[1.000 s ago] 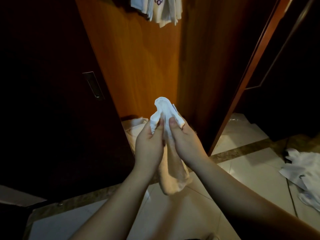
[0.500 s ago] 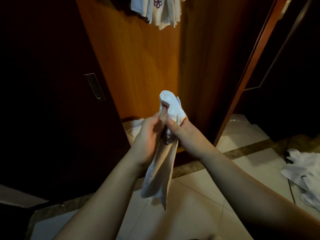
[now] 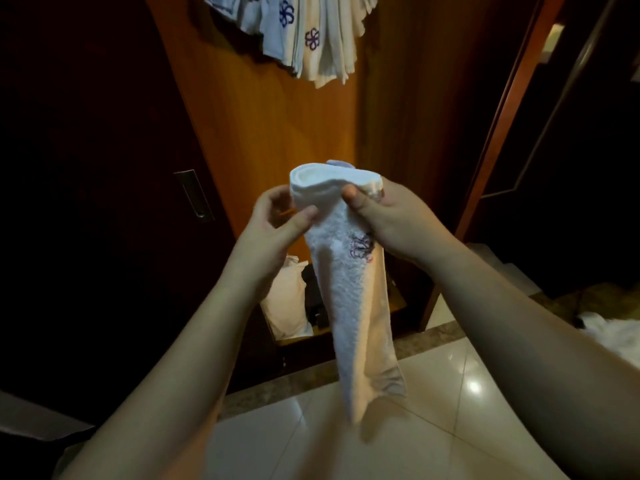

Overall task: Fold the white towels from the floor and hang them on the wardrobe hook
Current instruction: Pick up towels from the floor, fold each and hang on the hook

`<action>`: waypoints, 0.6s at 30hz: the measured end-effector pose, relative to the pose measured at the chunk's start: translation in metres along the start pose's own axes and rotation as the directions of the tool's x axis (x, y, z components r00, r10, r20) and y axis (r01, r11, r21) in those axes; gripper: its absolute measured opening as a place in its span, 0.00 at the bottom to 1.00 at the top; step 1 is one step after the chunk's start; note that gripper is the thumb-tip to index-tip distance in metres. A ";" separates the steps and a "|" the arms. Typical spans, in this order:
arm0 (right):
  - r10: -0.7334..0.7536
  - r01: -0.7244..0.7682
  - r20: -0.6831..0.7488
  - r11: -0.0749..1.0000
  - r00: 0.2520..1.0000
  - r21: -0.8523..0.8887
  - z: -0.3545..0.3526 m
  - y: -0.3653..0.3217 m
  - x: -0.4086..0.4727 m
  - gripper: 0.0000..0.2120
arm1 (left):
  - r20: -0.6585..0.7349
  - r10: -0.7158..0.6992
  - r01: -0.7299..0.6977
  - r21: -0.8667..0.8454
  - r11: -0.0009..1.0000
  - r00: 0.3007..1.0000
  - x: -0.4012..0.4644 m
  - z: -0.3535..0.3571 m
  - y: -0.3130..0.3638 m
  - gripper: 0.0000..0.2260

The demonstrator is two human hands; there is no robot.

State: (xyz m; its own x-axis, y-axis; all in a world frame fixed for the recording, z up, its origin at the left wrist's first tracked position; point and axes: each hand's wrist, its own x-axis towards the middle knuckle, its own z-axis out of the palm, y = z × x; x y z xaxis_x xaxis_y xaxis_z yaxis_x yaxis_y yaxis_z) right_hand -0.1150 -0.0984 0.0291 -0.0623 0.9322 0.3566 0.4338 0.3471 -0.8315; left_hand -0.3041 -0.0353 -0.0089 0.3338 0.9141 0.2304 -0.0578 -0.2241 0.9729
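Note:
A narrow folded white towel (image 3: 356,299) with a purple flower mark hangs in front of me, its top doubled over into a loop. My left hand (image 3: 277,223) pinches the loop's left side with thumb and fingers. My right hand (image 3: 388,216) grips the right side, thumb on the front. Several folded white towels (image 3: 311,36) with purple flower marks hang from the top of the orange wardrobe panel (image 3: 277,126); the hook itself is out of view.
A dark door with a recessed metal handle (image 3: 194,195) stands at the left. A cream bag (image 3: 287,299) and dark items sit low in the wardrobe. Loose white towels (image 3: 609,330) lie on the tiled floor at the right edge.
Both hands have risen and spread apart, opening the towel's top fold into a wide loop. The view has tilted up, so more of the hung towels show.

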 end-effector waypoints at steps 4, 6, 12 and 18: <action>-0.132 0.131 0.002 0.980 0.991 -0.150 -0.009 -0.014 0.011 0.08 | 0.218 -0.042 0.058 -0.069 0.996 0.975 0.016 0.003 0.013 0.23; -0.140 0.138 -0.002 0.978 0.990 -0.156 -0.016 -0.017 0.015 0.09 | 0.223 -0.063 0.088 -0.103 0.991 0.973 0.020 0.008 0.019 0.21; 0.017 -0.008 -0.012 0.851 1.000 0.525 -0.028 0.007 0.020 0.37 | 0.211 -0.040 0.095 -0.256 0.962 0.977 0.032 0.031 0.039 0.10; 0.319 -0.354 0.198 0.567 0.927 0.744 -0.003 0.080 -0.008 0.44 | 0.285 -0.112 0.223 -0.391 0.893 0.952 0.046 0.029 0.063 0.12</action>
State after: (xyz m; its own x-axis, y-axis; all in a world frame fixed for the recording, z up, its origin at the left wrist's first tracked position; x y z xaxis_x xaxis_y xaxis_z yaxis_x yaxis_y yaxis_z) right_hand -0.0773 -0.0788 -0.0393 -0.0972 0.9951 -0.0189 -0.4009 -0.0565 -0.9144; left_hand -0.2651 -0.0169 0.0623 0.5925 0.7989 0.1038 -0.3455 0.1356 0.9286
